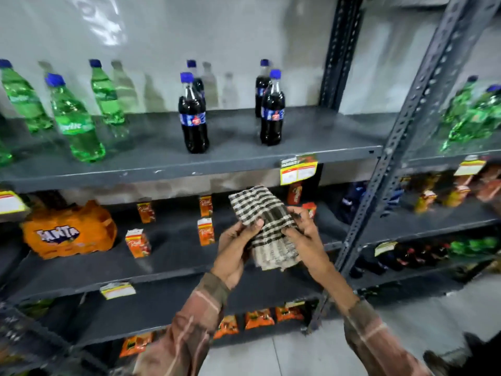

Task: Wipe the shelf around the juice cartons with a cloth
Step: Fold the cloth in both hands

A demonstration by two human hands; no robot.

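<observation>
A folded checkered cloth (267,226), black and cream, is held up in front of the middle shelf (168,256). My left hand (234,246) grips its left edge and my right hand (305,234) grips its right edge. Several small orange juice cartons stand spaced out on that dark shelf: one at the front left (137,242), one in the middle (206,231), two further back (146,212) (206,205), and others partly hidden behind the cloth and my right hand (295,193). The cloth does not touch the shelf.
An orange Fanta multipack (69,229) sits at the shelf's left. The shelf above (233,156) carries dark cola bottles (193,115) and green bottles (76,120). A grey perforated upright (390,147) divides the racks on the right. Snack packs (257,318) lie on the lower shelf.
</observation>
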